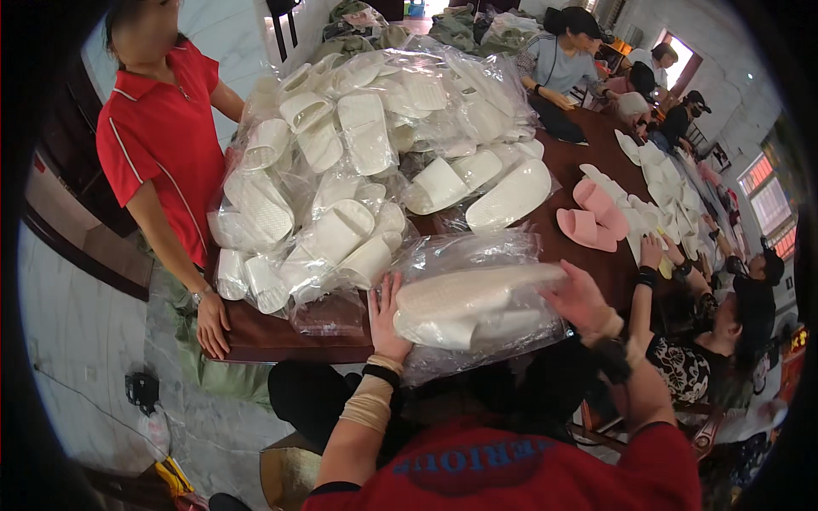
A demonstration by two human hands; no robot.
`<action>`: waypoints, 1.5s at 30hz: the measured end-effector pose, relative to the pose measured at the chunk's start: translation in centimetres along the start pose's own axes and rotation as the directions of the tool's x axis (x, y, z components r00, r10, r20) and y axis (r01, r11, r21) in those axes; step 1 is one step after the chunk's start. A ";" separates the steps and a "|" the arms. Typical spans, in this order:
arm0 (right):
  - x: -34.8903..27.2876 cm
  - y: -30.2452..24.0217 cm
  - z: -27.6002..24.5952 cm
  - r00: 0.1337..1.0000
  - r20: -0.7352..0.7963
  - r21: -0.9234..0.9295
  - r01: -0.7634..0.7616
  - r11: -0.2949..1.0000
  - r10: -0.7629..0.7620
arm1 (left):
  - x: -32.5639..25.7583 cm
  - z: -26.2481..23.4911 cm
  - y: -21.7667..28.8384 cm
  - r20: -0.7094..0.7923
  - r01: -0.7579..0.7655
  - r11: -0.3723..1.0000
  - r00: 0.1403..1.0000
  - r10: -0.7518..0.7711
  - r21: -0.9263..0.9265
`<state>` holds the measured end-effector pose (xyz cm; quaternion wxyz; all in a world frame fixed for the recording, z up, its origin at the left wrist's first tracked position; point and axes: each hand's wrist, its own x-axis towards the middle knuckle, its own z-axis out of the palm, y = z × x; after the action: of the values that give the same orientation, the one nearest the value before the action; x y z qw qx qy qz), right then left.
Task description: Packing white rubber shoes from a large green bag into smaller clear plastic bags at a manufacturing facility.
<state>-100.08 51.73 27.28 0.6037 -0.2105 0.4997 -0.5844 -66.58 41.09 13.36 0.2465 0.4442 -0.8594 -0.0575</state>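
- Red shirt (545, 481) closest; beyond it, slippers (477, 294) at near edge of table (260, 334).
- My left hand (389, 322) lies spread at one end; right hand (583, 300) at other, closure unclear.
- Probably light, springy; film (439, 362) likely slippery. I'd grip soles.

This looks like a packing workshop, with film-bagged white slippers (365, 132) heaped at eleven o'clock, loose slippers (660, 173) at two, stuffed sacks (452, 32) at twelve, and co-workers (558, 64) lining the brown table (596, 277) from one to three.
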 end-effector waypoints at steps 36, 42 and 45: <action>4.2 11.3 7.0 0.878 0.328 -0.495 0.474 0.728 -0.348 | -1.5 2.4 -5.7 0.180 0.080 0.973 0.983 -0.041 -0.216; 4.4 12.3 9.1 0.878 0.071 -0.434 0.455 0.778 -0.474 | 0.9 -1.3 -4.2 0.418 0.442 0.041 0.872 -0.254 -0.896; 4.4 10.1 8.6 0.870 0.332 -0.544 0.493 0.679 -0.366 | 1.3 -1.2 -4.9 0.359 0.423 0.144 0.872 -0.334 -0.895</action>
<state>-88.61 47.16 20.74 0.3930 -0.5625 0.5357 -0.4921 -63.03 37.27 13.31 0.4086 0.3998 -0.5121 -0.6410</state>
